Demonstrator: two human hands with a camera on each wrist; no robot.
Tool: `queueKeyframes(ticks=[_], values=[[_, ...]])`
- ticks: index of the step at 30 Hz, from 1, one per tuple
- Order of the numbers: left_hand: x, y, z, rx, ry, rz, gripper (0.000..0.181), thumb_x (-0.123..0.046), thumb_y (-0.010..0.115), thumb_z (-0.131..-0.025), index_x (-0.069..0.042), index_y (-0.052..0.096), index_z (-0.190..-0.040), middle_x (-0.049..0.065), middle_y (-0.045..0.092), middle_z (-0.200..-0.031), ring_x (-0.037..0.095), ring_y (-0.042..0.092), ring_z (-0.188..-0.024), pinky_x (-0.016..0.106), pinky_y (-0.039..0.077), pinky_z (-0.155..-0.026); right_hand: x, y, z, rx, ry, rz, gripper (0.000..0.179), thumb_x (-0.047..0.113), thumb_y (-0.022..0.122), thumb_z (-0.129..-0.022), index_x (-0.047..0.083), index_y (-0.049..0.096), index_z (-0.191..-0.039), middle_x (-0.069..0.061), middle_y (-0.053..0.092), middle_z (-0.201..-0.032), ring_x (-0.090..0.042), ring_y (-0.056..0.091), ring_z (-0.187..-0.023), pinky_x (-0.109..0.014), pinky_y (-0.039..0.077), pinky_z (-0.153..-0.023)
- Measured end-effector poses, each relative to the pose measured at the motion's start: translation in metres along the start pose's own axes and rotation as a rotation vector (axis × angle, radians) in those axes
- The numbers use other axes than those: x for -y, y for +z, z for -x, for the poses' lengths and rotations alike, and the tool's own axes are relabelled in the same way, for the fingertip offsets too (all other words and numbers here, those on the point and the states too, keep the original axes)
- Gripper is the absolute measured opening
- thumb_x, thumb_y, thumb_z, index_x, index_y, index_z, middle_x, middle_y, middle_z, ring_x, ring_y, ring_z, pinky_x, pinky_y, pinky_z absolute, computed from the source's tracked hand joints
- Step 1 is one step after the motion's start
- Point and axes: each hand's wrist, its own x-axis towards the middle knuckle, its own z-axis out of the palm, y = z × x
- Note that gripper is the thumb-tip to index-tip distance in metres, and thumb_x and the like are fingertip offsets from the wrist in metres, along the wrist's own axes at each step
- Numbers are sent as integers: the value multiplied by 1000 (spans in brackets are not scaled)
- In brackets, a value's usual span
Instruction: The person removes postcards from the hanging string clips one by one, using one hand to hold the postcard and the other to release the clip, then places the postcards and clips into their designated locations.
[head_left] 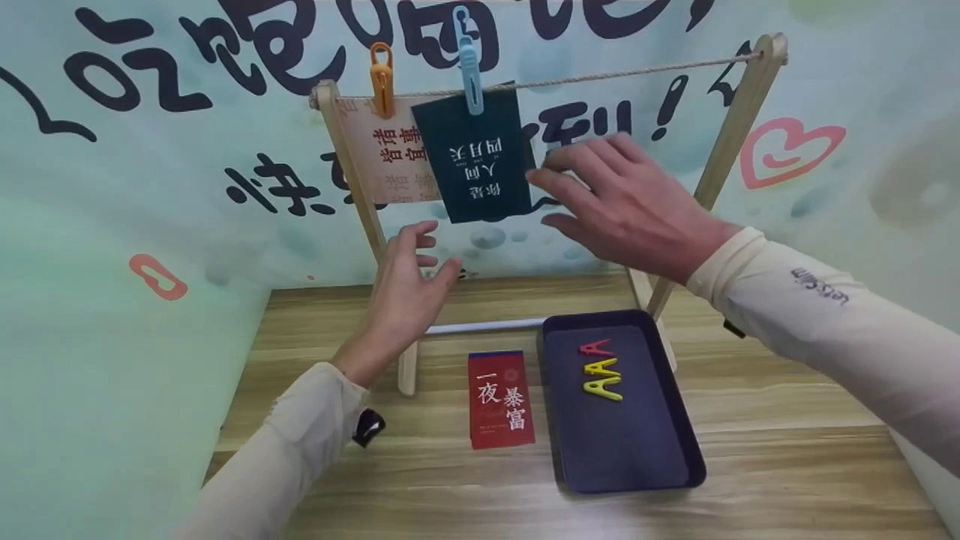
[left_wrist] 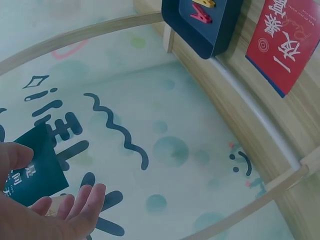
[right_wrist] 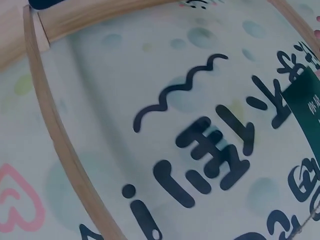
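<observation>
A dark green card (head_left: 484, 169) with upside-down white writing hangs tilted from the rope (head_left: 637, 73), under a light blue clothespin (head_left: 470, 71). My right hand (head_left: 622, 199) is at its right side, fingers loosely bent, the fingertips close to the card's edge. Lower left of the card, my left hand (head_left: 412, 289) is raised with fingers spread and nothing in it. In the left wrist view the thumb of the left hand (left_wrist: 55, 215) overlaps the green card (left_wrist: 37, 167). Left of it a pink card (head_left: 397, 154) hangs from an orange clothespin (head_left: 382, 82), partly covered by the green one.
The rope runs between two wooden posts (head_left: 739, 124) of a stand. On the wood-grain table (head_left: 787, 420) lie red cards (head_left: 501, 405) and a dark tray (head_left: 630, 450) holding a red clothespin (head_left: 596, 348) and two yellow clothespins (head_left: 602, 386). A white bar (head_left: 487, 326) joins the stand's feet.
</observation>
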Motion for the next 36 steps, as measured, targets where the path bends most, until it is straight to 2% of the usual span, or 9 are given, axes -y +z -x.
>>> queueKeyframes(ticks=[6, 16, 21, 26, 32, 36], values=[[-8, -11, -4, -3, -18, -29, 59, -29, 62, -100, -15, 34, -150, 10, 45, -143, 24, 52, -127, 38, 52, -104, -9, -9, -18, -12, -19, 30, 50, 28, 68, -96, 3, 53, -136, -19, 57, -126, -36, 56, -115, -46, 53, -96], [-21, -18, -10, 3, -18, -42, 59, -33, 60, -101, -17, 33, -151, 8, 43, -145, 23, 50, -129, 37, 52, -104, -26, -22, -54, 35, 77, -7, 64, 37, 65, -97, 6, 40, -147, -22, 46, -145, -39, 47, -130, -50, 44, -110], [-29, -22, -16, -13, 19, -51, 57, -32, 59, -101, -16, 34, -150, 9, 44, -145, 25, 51, -127, 38, 52, -103, -34, -27, -77, 106, 147, 2, 71, 40, 63, -97, 11, 31, -153, -19, 39, -153, -37, 39, -140, -48, 33, -122], [-34, -26, -22, -3, -1, -45, 58, -33, 59, -101, -15, 33, -150, 10, 45, -145, 24, 52, -127, 38, 53, -103, -38, -29, -94, 205, 242, -19, 79, 44, 62, -96, 14, 23, -158, -17, 32, -161, -36, 33, -147, -48, 23, -127], [-37, -30, -27, -1, -25, -55, 60, -33, 60, -101, -14, 32, -151, 9, 44, -147, 23, 52, -127, 37, 52, -104, -42, -29, -105, 246, 286, -28, 82, 42, 63, -96, 18, 18, -160, -16, 30, -163, -36, 35, -146, -50, 25, -126], [-35, -29, -28, 6, -36, -25, 60, -33, 60, -101, -15, 32, -151, 8, 45, -149, 22, 53, -128, 37, 52, -105, -40, -28, -110, 276, 291, -28, 78, 37, 64, -97, 14, 22, -159, -15, 32, -162, -35, 35, -146, -49, 25, -126]])
